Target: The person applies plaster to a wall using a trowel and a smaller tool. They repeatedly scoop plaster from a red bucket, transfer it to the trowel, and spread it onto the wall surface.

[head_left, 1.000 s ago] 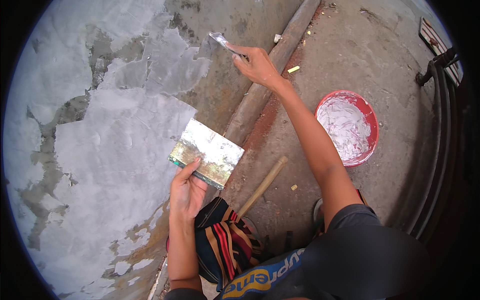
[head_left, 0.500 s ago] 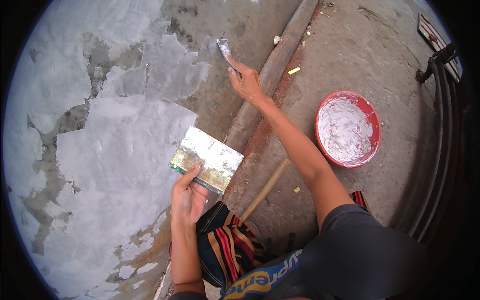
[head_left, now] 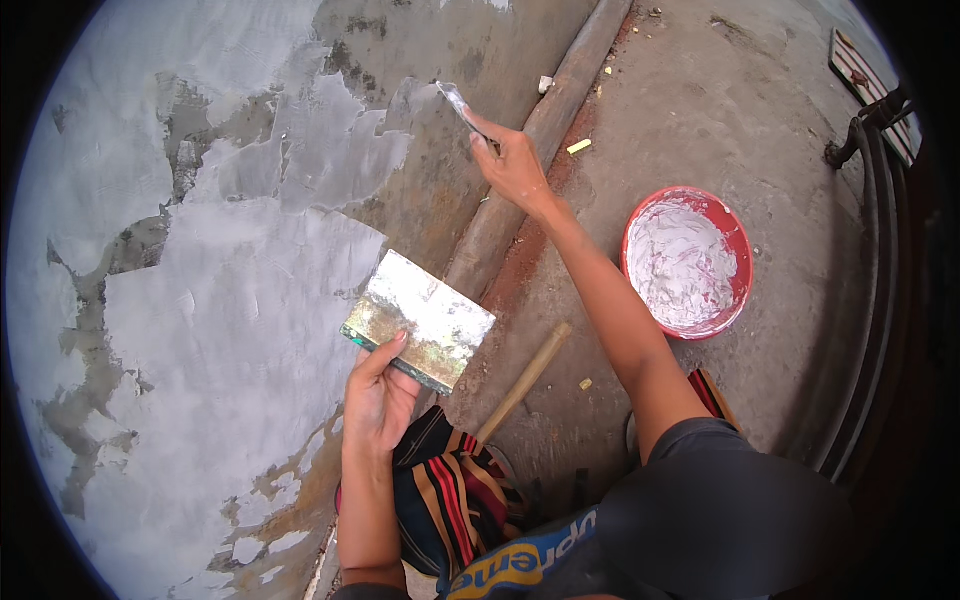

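My left hand grips the lower edge of a flat rectangular board, its face smeared with white and brown and its side edge green. In my right hand is a putty knife, fingers wrapped round its handle. The blade's tip meets the wall beside a patch of fresh grey putty. Light grey coating covers much of the wall, with darker bare areas between. My right fingers partly hide the knife's handle.
A red bowl of whitish putty stands on the ground to the right. A pipe-like ledge runs along the wall's foot. A wooden stick lies near my legs, a yellow piece beyond. Dark curved metal bars edge the far right.
My right hand has shifted slightly right and down with the putty knife, whose blade now looks more edge-on. My left hand still holds the board. The view has moved slightly.
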Demonstrator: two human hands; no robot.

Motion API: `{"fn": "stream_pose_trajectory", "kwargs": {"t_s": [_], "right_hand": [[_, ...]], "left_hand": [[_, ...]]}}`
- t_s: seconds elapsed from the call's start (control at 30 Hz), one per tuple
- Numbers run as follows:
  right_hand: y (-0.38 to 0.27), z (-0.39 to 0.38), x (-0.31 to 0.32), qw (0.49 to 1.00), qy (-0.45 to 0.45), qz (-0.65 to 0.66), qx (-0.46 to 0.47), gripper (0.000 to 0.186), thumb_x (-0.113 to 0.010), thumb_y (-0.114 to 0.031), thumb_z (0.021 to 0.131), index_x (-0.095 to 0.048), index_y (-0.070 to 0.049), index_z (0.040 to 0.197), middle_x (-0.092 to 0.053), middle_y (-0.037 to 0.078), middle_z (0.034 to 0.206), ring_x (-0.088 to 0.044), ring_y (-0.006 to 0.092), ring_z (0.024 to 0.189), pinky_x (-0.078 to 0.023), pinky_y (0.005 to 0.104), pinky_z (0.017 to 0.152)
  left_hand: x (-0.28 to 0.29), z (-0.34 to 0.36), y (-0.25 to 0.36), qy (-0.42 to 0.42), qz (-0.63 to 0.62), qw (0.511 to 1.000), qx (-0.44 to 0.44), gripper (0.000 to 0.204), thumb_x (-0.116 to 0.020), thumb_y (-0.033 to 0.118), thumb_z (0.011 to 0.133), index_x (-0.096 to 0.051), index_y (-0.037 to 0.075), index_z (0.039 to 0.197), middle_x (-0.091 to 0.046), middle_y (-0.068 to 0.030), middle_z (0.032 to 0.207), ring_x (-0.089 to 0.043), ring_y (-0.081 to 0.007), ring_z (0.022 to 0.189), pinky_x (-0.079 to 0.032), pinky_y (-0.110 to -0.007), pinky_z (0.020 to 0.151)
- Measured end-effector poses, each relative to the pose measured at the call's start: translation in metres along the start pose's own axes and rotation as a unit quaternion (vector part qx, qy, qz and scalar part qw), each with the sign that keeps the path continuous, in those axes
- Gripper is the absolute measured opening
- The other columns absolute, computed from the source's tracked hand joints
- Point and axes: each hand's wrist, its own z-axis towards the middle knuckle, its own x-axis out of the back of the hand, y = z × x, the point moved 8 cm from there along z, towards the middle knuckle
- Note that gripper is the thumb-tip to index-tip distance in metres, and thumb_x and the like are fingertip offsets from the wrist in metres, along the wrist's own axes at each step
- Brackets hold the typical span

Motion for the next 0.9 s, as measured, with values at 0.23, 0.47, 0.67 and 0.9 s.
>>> {"fn": "stream_pose_trajectory", "kwargs": {"t_s": [0.23, 0.47, 0.67, 0.9], "right_hand": [[-0.005, 0.005, -0.016, 0.998, -0.069, -0.007, -0.005, 0.038, -0.056, -0.014, 0.093, -0.058, -0.012, 0.131, -0.045, -0.003, 0.063, -0.031, 0.0061, 0.056, -0.033, 0.0269, 0.048], [-0.006, 0.006, 0.000, 0.999, -0.047, 0.021, 0.011, 0.038, -0.056, -0.014, 0.092, -0.059, -0.013, 0.130, -0.048, -0.004, 0.064, -0.032, 0.0058, 0.056, -0.033, 0.0265, 0.048], [-0.008, 0.001, -0.012, 0.998, -0.052, -0.024, -0.004, 0.038, -0.057, -0.016, 0.092, -0.059, -0.010, 0.130, -0.051, -0.003, 0.068, -0.033, 0.0052, 0.056, -0.034, 0.0255, 0.049], [-0.061, -0.001, -0.009, 0.993, 0.005, 0.085, 0.084, 0.038, -0.057, -0.009, 0.091, -0.058, -0.008, 0.129, -0.059, -0.001, 0.076, -0.035, 0.0044, 0.059, -0.036, 0.0242, 0.051]], "left_hand": [[0.007, 0.001, 0.006, 0.018, 0.016, 1.000, -0.011, 0.040, -0.051, 0.003, 0.092, -0.041, -0.006, 0.131, -0.057, -0.0189, 0.125, -0.057, -0.0276, 0.116, -0.046, -0.044, 0.102], [0.004, -0.003, 0.004, 0.013, 0.011, 1.000, 0.001, 0.040, -0.051, 0.004, 0.093, -0.041, -0.005, 0.131, -0.056, -0.0175, 0.126, -0.057, -0.0261, 0.116, -0.047, -0.041, 0.101], [0.012, -0.006, 0.009, 0.013, -0.001, 1.000, -0.015, 0.039, -0.050, 0.002, 0.093, -0.042, -0.006, 0.130, -0.056, -0.0185, 0.125, -0.058, -0.0272, 0.115, -0.047, -0.043, 0.101], [0.014, -0.010, 0.012, 0.020, -0.002, 1.000, -0.021, 0.038, -0.050, 0.002, 0.093, -0.042, -0.006, 0.129, -0.056, -0.0185, 0.125, -0.057, -0.0275, 0.116, -0.047, -0.043, 0.101]]}}
